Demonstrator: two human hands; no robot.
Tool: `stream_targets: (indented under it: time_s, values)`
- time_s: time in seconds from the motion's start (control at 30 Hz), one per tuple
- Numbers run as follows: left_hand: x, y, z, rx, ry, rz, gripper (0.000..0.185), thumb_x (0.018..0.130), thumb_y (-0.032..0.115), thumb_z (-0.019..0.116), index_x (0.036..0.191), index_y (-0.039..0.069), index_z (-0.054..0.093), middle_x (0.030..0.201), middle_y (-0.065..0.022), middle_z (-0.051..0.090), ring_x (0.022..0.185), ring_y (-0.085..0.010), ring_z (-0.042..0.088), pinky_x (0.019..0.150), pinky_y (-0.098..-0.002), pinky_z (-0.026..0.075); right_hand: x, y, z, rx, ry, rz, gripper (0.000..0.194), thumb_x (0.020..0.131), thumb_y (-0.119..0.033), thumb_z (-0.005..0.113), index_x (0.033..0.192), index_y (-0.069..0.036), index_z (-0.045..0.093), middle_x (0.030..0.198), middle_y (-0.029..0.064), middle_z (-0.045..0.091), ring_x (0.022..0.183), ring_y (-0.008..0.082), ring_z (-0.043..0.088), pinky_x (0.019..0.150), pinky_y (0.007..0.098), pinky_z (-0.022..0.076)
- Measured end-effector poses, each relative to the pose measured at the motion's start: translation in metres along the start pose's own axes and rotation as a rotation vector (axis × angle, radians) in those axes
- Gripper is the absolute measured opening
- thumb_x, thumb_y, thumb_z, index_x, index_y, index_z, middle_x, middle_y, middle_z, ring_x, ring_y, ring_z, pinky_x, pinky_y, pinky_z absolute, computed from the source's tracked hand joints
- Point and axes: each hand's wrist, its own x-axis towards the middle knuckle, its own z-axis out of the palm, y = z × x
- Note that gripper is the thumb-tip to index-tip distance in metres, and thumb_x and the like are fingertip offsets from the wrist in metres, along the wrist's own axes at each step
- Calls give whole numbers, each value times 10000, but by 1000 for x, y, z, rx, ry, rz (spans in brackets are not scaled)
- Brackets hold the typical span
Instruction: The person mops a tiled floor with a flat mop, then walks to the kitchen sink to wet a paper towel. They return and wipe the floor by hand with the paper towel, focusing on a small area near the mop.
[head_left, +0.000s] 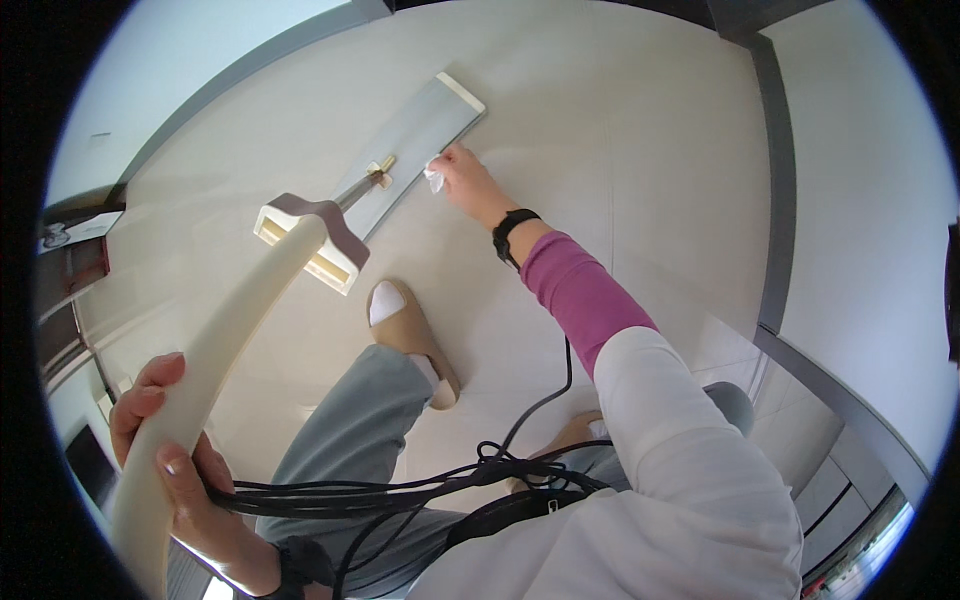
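Observation:
My left hand (204, 514) is wrapped around the pale plastic handle (244, 322) of a flat mop at the lower left. A bundle of thin black cable (337, 496) runs from this hand across to my waist and looks gripped along with the handle. Lower on the mop sits a white and brown sliding wringer collar (347, 251), above a metal rod. The flat grey mop head (424, 124) lies on the floor, tilted diagonally. Beside its near edge, my right hand (474, 184) pinches a crumpled white tissue or wipe (435, 178). Whether hand and mop head touch, I cannot tell.
Pale floor tiles (547, 135) stretch around the mop, bordered by grey skirting (776, 180) along white walls. My slippered foot (409, 322) stands below the mop head. A black cable strand (568, 367) hangs near my right arm. Shelving (71, 330) stands at the far left.

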Motion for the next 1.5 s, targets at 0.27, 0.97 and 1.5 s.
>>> stream_targets:
  time_s: [0.27, 0.97, 1.5]
  values:
    - [3, -4, -4, 109, 38, -35, 288, 794, 223, 644, 1019, 66, 556, 1037, -145, 630, 373, -8, 351, 348, -112, 311, -33, 8, -14, -356, -220, -116, 144, 783, -52, 542, 916, -50, 595, 999, 86, 536, 994, 267, 503, 843, 359, 469]
    - [-6, 5, 4, 58, 4, -8, 251, 833, 134, 623, 1045, 44, 524, 1085, -176, 595, 371, -25, 372, 361, -107, 332, -29, -56, 78, -209, -279, -378, 106, 757, -107, 547, 834, -64, 605, 965, 67, 545, 957, 249, 514, 829, 346, 470]
    - [-7, 8, 5, 168, -69, 88, 237, 842, 168, 630, 1043, 65, 558, 1083, -155, 620, 370, 1, 357, 361, -99, 326, -185, 7, -131, -310, -520, -307, 193, 814, -97, 552, 991, -104, 628, 1076, 16, 569, 1023, 230, 505, 907, 304, 436]
